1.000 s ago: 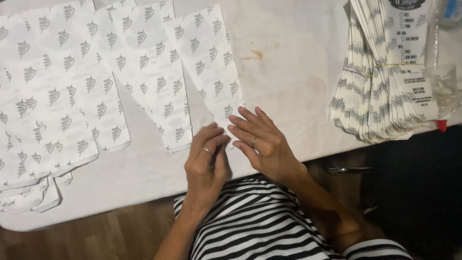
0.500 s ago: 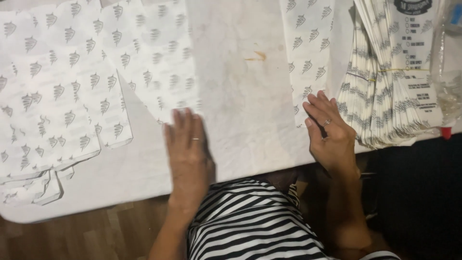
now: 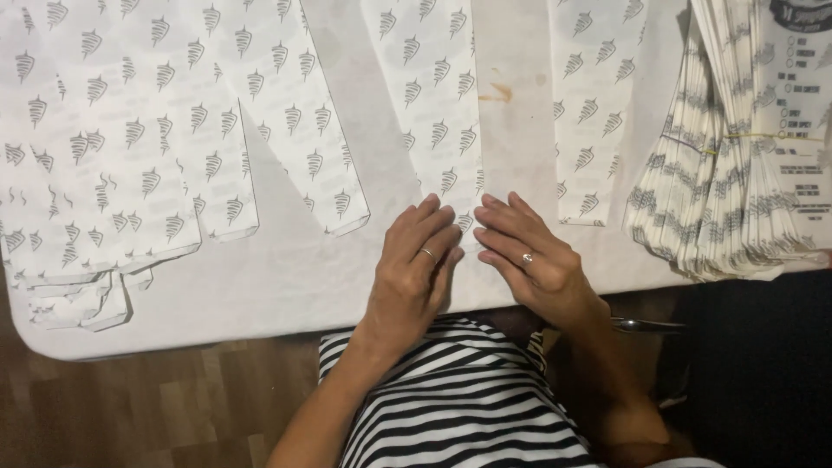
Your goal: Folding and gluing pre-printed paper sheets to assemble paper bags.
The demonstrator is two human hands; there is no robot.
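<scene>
The printed paper strip (image 3: 431, 104) under the hands lies lengthwise on the white table (image 3: 286, 286), running from 12 o'clock down to the near edge at 6 o'clock, where its lower end sits beneath the fingertips. The left hand (image 3: 414, 260) lies flat, palm down, fingers pressed together and pointing toward 1 o'clock, covering the strip's bottom left corner. The right hand (image 3: 529, 256) mirrors it, fingers slightly fanned and pointing toward 10 o'clock, tips resting on the strip's bottom right corner. Neither hand pinches anything; both press down, which seems meant to hold the end flat against the table. Each hand wears 1 ring.

At 9 to 11 o'clock, several like sheets (image 3: 113, 147) overlap in a fanned row, their lower ends staggered, so each stays reachable. A second single strip (image 3: 598, 113) lies just right of the hands at 1 o'clock, apart from the first. At 2 to 3 o'clock a thick stack of flat paper bags (image 3: 728, 191) is bound by a thin band, kept squared. An orange stain (image 3: 496, 94) marks the table between the 2 strips.
</scene>
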